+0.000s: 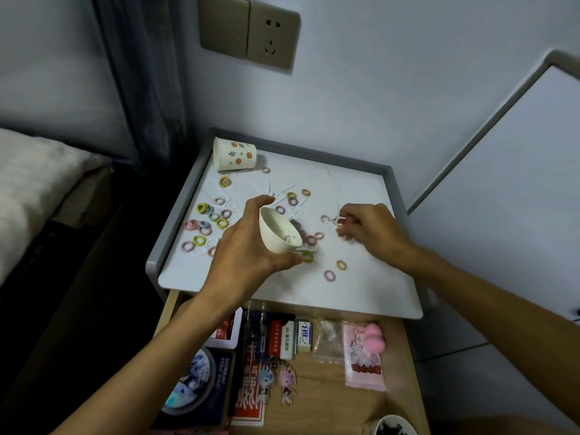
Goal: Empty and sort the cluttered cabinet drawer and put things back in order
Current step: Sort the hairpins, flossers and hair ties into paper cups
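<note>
Holding entry, cabinet top and open drawer, head view.

- Left hand [248, 246]: fingers and thumb curled round a small white cup [277, 230], tilted with its mouth towards the camera, raised over the middle of the cabinet top [361, 189].
- Right hand [370, 233]: fingertips pinching a small white piece [340, 220] just above the surface on the right side; too small to identify.
- Hair ties [204, 221]: many small coloured rings scattered over the cabinet top, thickest at the left edge, a few loose near the front right.
- Thin white hooked pieces [290, 185]: several lying among the rings, towards the back.
- Patterned cup [233, 153]: on its side in the back left corner, mouth facing left.
- Drawer [326, 400]: pulled open below the top. Contents in a row along its far end: pens [259, 331], an eraser [303, 335], a clear plastic bag [328, 343], a pink packet [364, 368] with a pink sponge [373, 335] on its top end. Two figure keychains [287, 383] lie nearer the front.
- Wall socket [249, 31]: above the cabinet.
- Bed [34, 183]: to the left.
</note>
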`<move>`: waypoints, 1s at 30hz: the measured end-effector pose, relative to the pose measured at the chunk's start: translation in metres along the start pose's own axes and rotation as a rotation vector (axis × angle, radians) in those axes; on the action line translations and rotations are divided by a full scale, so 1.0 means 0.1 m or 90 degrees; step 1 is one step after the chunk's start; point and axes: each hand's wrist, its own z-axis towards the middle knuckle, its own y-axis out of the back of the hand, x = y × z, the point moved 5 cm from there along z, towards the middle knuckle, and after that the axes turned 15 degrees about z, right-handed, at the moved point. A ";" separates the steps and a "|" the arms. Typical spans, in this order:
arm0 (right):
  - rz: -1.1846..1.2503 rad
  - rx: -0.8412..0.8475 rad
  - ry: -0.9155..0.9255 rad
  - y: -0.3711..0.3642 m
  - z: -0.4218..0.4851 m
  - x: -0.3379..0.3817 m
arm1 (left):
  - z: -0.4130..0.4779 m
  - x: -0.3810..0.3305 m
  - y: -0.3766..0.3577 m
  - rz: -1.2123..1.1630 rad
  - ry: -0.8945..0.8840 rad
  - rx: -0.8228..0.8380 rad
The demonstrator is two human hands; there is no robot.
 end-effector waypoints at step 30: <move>-0.378 0.178 0.357 -0.05 -0.19 1.37 | -0.01 0.00 -0.06 0.009 0.010 -0.007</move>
